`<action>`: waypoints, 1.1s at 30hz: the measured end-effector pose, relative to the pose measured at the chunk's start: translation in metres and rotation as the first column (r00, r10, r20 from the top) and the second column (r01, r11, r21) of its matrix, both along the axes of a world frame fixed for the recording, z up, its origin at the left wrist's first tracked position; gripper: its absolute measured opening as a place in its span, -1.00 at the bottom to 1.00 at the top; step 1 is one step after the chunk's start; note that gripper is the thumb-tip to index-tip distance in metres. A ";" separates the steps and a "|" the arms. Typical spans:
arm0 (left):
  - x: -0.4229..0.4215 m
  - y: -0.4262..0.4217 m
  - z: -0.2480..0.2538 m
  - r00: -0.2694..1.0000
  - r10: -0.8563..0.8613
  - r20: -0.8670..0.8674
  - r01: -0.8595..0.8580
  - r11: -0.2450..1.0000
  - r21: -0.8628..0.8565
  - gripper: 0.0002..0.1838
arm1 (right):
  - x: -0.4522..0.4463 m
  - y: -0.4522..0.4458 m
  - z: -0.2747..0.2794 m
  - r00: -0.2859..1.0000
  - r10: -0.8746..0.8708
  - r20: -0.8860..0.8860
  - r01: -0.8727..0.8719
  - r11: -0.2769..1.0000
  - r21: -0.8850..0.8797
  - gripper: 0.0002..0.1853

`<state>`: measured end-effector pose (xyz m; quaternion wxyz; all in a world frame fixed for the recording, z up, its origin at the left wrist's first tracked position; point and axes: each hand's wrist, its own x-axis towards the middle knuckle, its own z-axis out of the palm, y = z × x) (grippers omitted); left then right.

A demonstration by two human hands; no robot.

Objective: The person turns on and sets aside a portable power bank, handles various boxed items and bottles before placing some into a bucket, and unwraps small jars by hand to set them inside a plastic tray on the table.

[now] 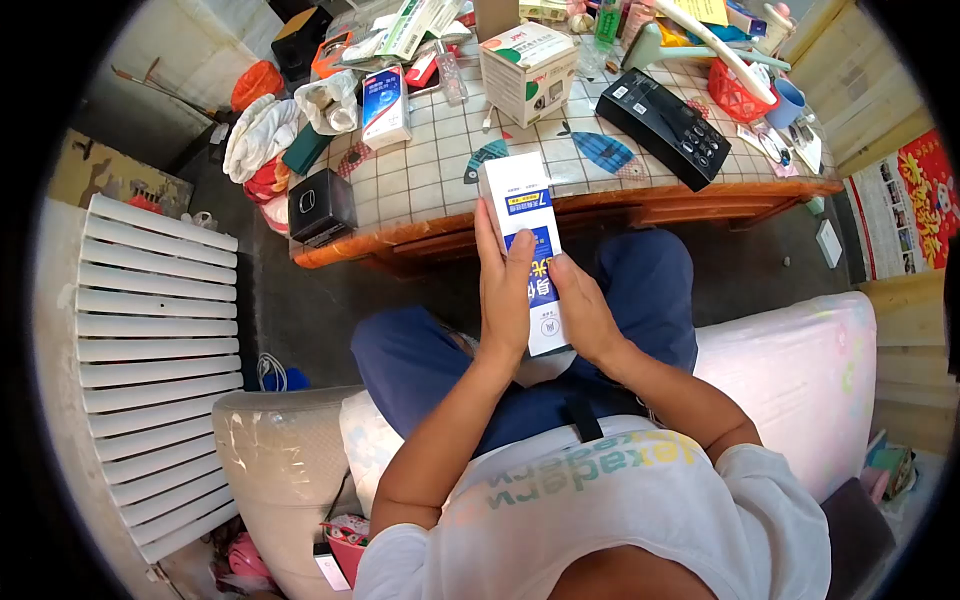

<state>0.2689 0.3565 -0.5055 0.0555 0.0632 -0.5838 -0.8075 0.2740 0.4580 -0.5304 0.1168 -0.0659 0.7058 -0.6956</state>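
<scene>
A tall, narrow white carton [527, 180] with blue panels and yellow and white lettering is held between my two hands above my lap. My left hand [505, 285] grips its left side, the thumb lying across the printed front. On the opposite edge, my right hand [588, 308] presses its thumb near the lower lettering; its other fingers are hidden behind the carton. The carton's upper end reaches over the front edge of the table [430, 190]. Both ends look closed.
On the table stand a white-green box [528, 75], a long black box [664, 125], a small black box [321, 207], a blue-white box [385, 106] and a red basket [741, 92]. A white radiator [160, 370] is at left; a pink-white cushion [790, 360] lies at right.
</scene>
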 end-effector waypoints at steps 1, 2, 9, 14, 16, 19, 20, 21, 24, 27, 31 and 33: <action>0.004 0.000 -0.003 0.998 -0.021 0.056 0.021 1.000 -0.006 -0.33 | 0.000 -0.001 -0.002 0.999 -0.029 -0.037 0.029 0.999 0.020 -0.52; 0.010 0.001 -0.006 0.993 -0.042 0.112 0.043 0.999 -0.011 -0.30 | -0.008 -0.003 0.001 0.993 -0.076 0.090 0.082 0.994 -0.067 -0.52; 0.018 0.005 -0.014 0.990 -0.104 0.096 0.109 0.993 -0.045 -0.39 | -0.029 0.015 0.038 0.753 -0.108 -0.649 0.474 0.773 0.421 -0.70; 0.030 0.000 -0.005 0.948 -0.274 0.161 0.282 0.959 -0.027 -0.41 | -0.058 0.022 0.043 0.593 0.110 -0.797 0.391 0.827 0.405 -0.62; 0.042 0.001 0.001 0.879 -0.404 0.252 0.384 0.915 0.125 -0.42 | -0.082 0.027 0.043 0.650 -0.134 -0.748 0.363 0.920 0.150 -0.57; 0.051 -0.002 0.003 0.875 -0.402 0.268 0.379 0.915 0.137 -0.53 | -0.118 0.049 0.019 0.635 -0.214 -0.742 0.522 0.827 0.207 -0.62; 0.052 -0.007 -0.002 0.896 -0.372 0.241 0.373 0.927 0.044 -0.51 | -0.128 0.064 0.010 0.587 -0.167 -0.792 0.587 0.762 0.274 -0.63; 0.051 -0.013 -0.011 0.929 -0.316 0.192 0.333 0.941 -0.066 -0.50 | -0.136 0.082 0.004 0.542 -0.107 -0.833 0.647 0.686 0.333 -0.64; 0.032 -0.042 -0.022 0.977 -0.078 0.197 0.139 0.938 -0.317 -0.43 | -0.150 0.137 0.021 0.526 0.039 -0.850 0.740 0.472 0.479 -0.49; -0.005 -0.080 -0.046 0.976 0.153 0.154 -0.032 0.803 -0.595 -0.43 | -0.166 0.192 0.020 0.688 0.067 -0.723 0.679 0.291 0.673 -0.25; -0.040 -0.107 -0.054 0.950 0.296 0.101 -0.084 0.551 -0.830 -0.39 | -0.186 0.246 -0.010 0.764 -0.129 -0.632 0.629 0.367 0.685 -0.09; -0.051 -0.110 -0.056 0.953 0.292 0.077 -0.084 0.500 -0.862 -0.38 | -0.190 0.262 -0.037 0.767 -0.338 -0.546 0.640 0.471 0.607 -0.07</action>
